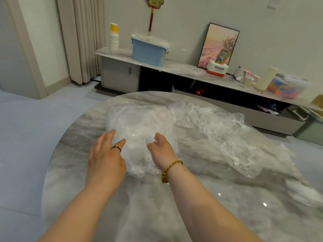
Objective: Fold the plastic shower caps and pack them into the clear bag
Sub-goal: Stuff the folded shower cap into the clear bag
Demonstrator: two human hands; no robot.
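Left hand (106, 154) flat, right hand (162, 151) perhaps gripping — crinkly clear bag (139, 123).

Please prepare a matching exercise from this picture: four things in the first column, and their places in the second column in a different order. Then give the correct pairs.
Things
1. clear bag
2. loose shower caps
3. blue storage box
4. stack of paper cups

Places
A. at the left end of the cabinet top
B. on the round table, right of the clear bag
C. on the round table, with the left hand resting on it
D. on the cabinet top, right of the stack of paper cups

Pairs: 1-C, 2-B, 3-D, 4-A
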